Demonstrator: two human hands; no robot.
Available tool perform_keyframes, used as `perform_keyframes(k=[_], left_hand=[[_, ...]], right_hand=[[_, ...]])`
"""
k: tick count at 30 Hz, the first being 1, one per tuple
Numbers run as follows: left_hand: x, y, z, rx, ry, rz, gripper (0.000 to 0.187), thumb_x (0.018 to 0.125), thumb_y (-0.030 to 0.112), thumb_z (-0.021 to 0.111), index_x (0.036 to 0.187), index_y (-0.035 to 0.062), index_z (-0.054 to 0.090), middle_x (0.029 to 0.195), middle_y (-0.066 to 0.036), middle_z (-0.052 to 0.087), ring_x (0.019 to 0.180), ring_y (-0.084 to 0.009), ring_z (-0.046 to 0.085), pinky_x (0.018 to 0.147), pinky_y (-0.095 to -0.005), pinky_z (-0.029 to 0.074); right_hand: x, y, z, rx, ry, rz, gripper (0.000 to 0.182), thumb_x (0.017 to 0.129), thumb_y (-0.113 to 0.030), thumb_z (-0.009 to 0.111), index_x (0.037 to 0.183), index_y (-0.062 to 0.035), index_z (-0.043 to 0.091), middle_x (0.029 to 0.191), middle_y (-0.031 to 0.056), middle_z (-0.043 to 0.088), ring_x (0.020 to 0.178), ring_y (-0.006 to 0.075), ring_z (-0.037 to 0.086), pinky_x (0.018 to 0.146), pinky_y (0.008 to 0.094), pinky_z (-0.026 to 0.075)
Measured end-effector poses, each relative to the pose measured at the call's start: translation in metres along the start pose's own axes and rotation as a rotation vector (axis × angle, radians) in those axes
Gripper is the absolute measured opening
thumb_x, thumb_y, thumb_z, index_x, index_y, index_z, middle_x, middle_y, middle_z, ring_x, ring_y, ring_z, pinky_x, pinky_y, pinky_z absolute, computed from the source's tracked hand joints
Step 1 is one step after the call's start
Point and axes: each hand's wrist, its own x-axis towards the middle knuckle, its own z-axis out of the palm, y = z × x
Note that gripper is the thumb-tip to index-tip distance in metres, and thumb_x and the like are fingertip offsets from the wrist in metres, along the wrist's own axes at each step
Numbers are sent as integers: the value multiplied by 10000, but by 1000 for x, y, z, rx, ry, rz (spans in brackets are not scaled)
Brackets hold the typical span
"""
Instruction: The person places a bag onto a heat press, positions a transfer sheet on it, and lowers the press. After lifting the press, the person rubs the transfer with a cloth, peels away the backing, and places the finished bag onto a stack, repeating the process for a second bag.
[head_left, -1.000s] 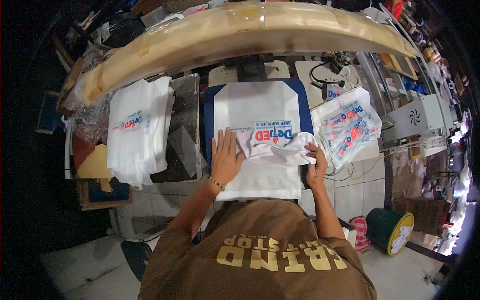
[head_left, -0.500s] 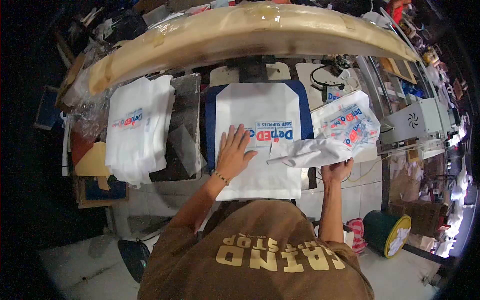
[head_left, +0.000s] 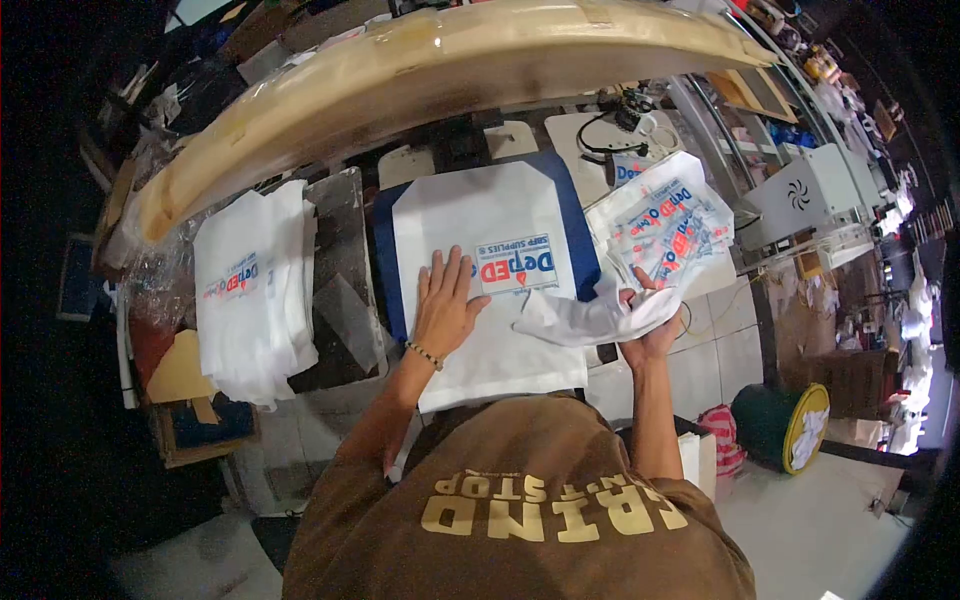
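A white fabric bag (head_left: 470, 210) with a blue and red DepED print (head_left: 517, 266) lies flat on a dark blue pad (head_left: 572, 195). My left hand (head_left: 447, 305) rests flat on it, fingers stretched out beside the print's edge. To the right, my right hand (head_left: 652, 325) grips a crumpled white cloth (head_left: 590, 318), which droops over the bag's right side. Just beyond that hand lie several printed transfer sheets (head_left: 670, 230) in a loose overlapping pile.
A stack of printed white bags (head_left: 255, 290) sits on a dark board at left. A long tan wrapped roll (head_left: 440, 80) spans the back. At right are a grey box with a fan grille (head_left: 810, 195) and a green bin (head_left: 775, 425) on the floor.
The camera view has tilted and shifted. My left hand stays flat on the bag. My right hand still holds the cloth, which has bunched up, and its fingers now show above it.
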Motion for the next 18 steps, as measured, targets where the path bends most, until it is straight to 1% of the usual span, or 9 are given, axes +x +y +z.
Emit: perform_keyframes(k=[1, 2, 4, 5, 8, 14, 16, 17, 18], left_hand=[[4, 0, -2, -3, 1, 9, 612, 992, 371, 644, 1445, -22, 527, 1542, -266, 454, 1417, -504, 411, 1170, -616, 298], [8, 0, -5, -17, -5, -6, 602, 993, 360, 643, 1435, -34, 533, 1540, -272, 455, 1422, -497, 409, 1168, -612, 303], [15, -2, -2, -36, -18, -19, 593, 994, 349, 641, 1425, -45, 540, 1539, -277, 455, 1426, -491, 407, 1166, -608, 307], [24, -7, 5, -103, 36, -21, 579, 990, 342, 645, 1413, -43, 553, 1533, -274, 463, 1419, -487, 414, 1162, -605, 313], [40, -13, 19, -74, 105, 35, 551, 980, 317, 654, 1394, -36, 571, 1515, -261, 487, 1403, -474, 433, 1159, -585, 328], [43, -15, 28, -106, 208, 24, 453, 936, 238, 702, 1304, -18, 637, 1449, -209, 549, 1359, -434, 478, 1145, -526, 364], [46, -18, 31, -205, 255, -15, 413, 917, 214, 719, 1263, -6, 667, 1414, -193, 572, 1336, -420, 496, 1131, -514, 376], [48, -18, 29, -232, 261, -53, 351, 895, 191, 733, 1195, 15, 691, 1356, -174, 595, 1290, -401, 519, 1102, -506, 393], [50, -18, 28, -260, 267, -93, 289, 873, 169, 746, 1128, 36, 715, 1298, -155, 618, 1243, -381, 542, 1072, -497, 409]], right_hand=[[0, -3, 48, -41, 377, -65, 787, 1055, -599, 295, 1419, 49, 554, 898, 164, 690, 816, 225, 638, 736, 328, 542], [-3, -6, 42, -38, 383, -74, 787, 1055, -599, 295, 1419, 49, 554, 898, 164, 690, 816, 225, 638, 736, 328, 542], [-11, -12, 25, -337, 81, 95, 766, 1059, -594, 317, 1317, 63, 614, 719, 100, 639, 646, 184, 582, 585, 280, 444], [-11, -6, 33, -402, 244, 110, 762, 1057, -602, 312, 1270, 58, 626, 629, 65, 585, 532, 177, 505, 548, 310, 410], [-9, 7, 13, -817, 149, 66, 666, 1045, -543, 336, 1256, 3, 653, 656, 65, 604, 592, 163, 558, 585, 291, 441], [-18, 27, 40, -1066, 85, -79, 609, 1058, -505, 379, 1262, -13, 674, 845, 63, 634, 788, 154, 572, 764, 325, 474], [-21, 27, 51, -1285, -14, -110, 619, 1058, -519, 373, 1233, -15, 687, 876, 78, 653, 816, 174, 560, 782, 339, 467], [-22, 32, 53, -1236, -7, -123, 534, 1081, -478, 448, 1142, -20, 716, 935, 163, 707, 884, 273, 675, 823, 390, 509], [-23, 36, 54, -1237, -8, -126, 534, 1081, -478, 448, 1142, -20, 716, 935, 163, 707, 884, 273, 675, 823, 390, 509]])
